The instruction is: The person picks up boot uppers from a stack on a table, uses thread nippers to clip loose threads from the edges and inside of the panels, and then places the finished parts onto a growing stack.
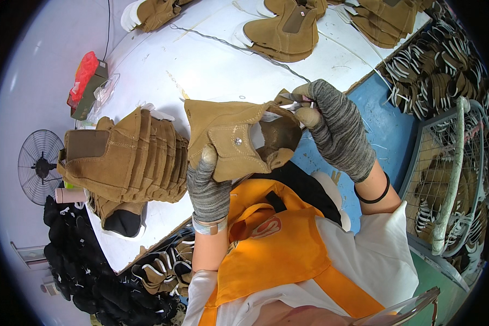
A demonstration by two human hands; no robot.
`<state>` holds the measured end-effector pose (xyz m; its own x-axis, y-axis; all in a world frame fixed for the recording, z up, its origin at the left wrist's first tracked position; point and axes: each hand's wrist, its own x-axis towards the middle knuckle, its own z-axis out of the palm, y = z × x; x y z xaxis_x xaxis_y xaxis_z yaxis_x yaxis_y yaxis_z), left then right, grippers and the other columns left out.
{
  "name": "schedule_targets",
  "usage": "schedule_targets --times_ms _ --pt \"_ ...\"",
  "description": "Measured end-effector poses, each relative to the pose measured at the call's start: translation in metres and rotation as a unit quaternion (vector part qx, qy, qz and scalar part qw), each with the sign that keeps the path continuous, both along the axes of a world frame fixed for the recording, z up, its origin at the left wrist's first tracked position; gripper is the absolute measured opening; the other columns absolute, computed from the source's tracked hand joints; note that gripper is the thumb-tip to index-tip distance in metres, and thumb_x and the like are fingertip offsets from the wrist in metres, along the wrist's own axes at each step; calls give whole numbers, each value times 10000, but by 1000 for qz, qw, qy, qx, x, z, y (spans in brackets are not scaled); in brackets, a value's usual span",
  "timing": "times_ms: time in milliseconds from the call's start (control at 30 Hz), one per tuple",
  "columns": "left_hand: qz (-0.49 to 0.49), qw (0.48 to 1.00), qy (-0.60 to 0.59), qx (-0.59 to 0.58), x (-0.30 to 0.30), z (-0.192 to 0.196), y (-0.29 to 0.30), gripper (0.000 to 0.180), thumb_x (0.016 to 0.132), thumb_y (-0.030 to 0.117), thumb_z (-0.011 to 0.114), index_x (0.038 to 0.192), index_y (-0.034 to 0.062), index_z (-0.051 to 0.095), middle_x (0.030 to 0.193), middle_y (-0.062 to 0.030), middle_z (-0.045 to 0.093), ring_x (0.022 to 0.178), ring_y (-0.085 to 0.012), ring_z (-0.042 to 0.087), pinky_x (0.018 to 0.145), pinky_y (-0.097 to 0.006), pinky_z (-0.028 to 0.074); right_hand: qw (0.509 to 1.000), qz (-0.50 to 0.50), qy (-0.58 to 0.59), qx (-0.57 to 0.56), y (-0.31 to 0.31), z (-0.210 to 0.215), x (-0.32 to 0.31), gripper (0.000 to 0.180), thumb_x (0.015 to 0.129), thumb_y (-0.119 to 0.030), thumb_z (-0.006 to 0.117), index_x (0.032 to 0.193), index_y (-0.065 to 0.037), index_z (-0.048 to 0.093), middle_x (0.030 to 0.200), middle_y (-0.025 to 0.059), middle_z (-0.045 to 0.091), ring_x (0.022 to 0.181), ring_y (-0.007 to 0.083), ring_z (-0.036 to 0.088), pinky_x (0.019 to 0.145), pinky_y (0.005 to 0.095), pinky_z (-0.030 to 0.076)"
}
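**Tan boot upper held in two gloved hands above the bench edge**

One tan suede boot upper [231,138] is held up between both hands, in front of the person's orange apron [271,244]. The left hand [207,185], in a grey knit glove, is closed on the upper's lower edge, thumb on the outer face just below one metal stud. The right hand [334,127], in a matching glove, pinches the upper's far top corner together with a small pair of snips [296,99]; whether the blades are closed cannot be told.

Just left of the left hand stands one stack of tan uppers [127,157] on the white bench [201,60]; single pieces cannot be counted. Beyond the hands lie three more groups of uppers. A wire basket [451,163] stands right of the right hand. One fan [38,165] stands far left.
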<state>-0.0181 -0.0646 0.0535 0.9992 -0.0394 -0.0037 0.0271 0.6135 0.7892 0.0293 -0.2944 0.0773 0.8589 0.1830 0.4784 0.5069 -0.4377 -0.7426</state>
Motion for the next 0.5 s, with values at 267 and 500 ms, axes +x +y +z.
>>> schedule_targets --times_ms 267,500 --pt "7 1000 -7 -25 -1 -4 1 572 837 261 666 1285 -3 428 1173 -137 545 1062 -266 555 914 -417 473 996 24 -55 -59 -3 -6 7 233 835 -177 630 1024 -44 600 861 116 617 785 259 629 705 321 518" --pt "3 999 -9 -31 1 -9 1 574 827 256 673 1274 -11 432 1151 -141 563 1027 -268 578 895 -421 487 992 69 -70 -78 -11 -2 6 267 865 -225 609 1026 -13 590 861 112 621 778 246 623 711 320 511"
